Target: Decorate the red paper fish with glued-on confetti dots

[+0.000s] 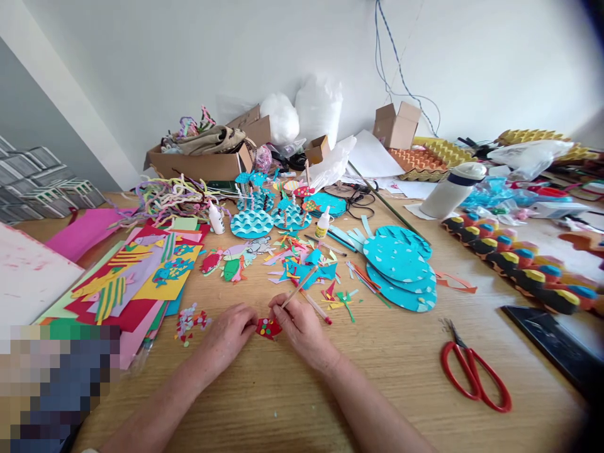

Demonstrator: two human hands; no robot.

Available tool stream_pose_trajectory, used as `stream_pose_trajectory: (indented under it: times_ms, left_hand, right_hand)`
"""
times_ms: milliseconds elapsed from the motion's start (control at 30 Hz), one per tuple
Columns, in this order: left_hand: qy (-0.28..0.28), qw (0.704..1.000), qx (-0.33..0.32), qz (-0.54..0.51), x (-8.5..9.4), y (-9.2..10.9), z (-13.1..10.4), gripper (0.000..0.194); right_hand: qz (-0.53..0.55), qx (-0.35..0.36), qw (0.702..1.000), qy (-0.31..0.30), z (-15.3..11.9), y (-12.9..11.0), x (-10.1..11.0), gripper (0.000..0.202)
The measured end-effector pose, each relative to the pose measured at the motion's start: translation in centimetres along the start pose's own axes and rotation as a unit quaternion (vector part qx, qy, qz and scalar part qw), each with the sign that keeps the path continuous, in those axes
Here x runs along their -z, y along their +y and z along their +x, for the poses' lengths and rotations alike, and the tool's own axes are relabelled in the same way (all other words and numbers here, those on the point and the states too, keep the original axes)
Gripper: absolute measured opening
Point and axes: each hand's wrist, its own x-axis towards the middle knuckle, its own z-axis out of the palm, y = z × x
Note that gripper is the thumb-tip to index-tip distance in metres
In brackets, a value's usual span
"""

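Observation:
A small red paper fish (268,328) with coloured dots lies on the wooden table between my hands. My left hand (226,333) is closed, with fingertips pinched at the fish's left edge. In my right hand (304,327) a thin pale stick (302,284) is gripped and slants up to the right, its lower end at the fish's right side. Left of my left hand is a little pile of lilac and red dotted paper bits (189,321). Beyond my hands are cut paper fish (233,269) and bright paper scraps (309,267).
Coloured paper sheets (136,318) are stacked at the left. Glue bottles (216,218) stand near blue wave-shaped pieces (251,224). Blue discs (401,258) lie right of centre. Red-handled scissors (474,371) and a dark phone-like slab (547,343) are at right, below painted egg-carton strips (519,258).

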Motion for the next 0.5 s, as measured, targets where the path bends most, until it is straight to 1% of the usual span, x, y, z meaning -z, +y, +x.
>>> stream_pose_trajectory:
  times_ms: [67,233,400,500]
  left_hand:
    - [0.001,1.0,0.001,-0.001,0.03,0.06,0.03,0.013]
    - [-0.005,1.0,0.012,0.004,0.12,0.25,0.07,0.012]
    - [-0.007,1.0,0.011,-0.006,0.23,0.31,0.11,0.013]
    - [-0.011,1.0,0.016,-0.005,0.33,0.42,0.15,0.012]
  right_hand:
    - [-0.012,-0.003,1.0,-0.004,0.01,-0.02,0.05,0.015]
    - [-0.001,-0.018,1.0,0.023,0.08,-0.21,0.22,0.014]
    - [-0.003,-0.012,1.0,-0.006,0.2,0.08,0.01,0.015]
    - [-0.006,-0.018,1.0,0.014,0.21,0.16,0.04,0.014]
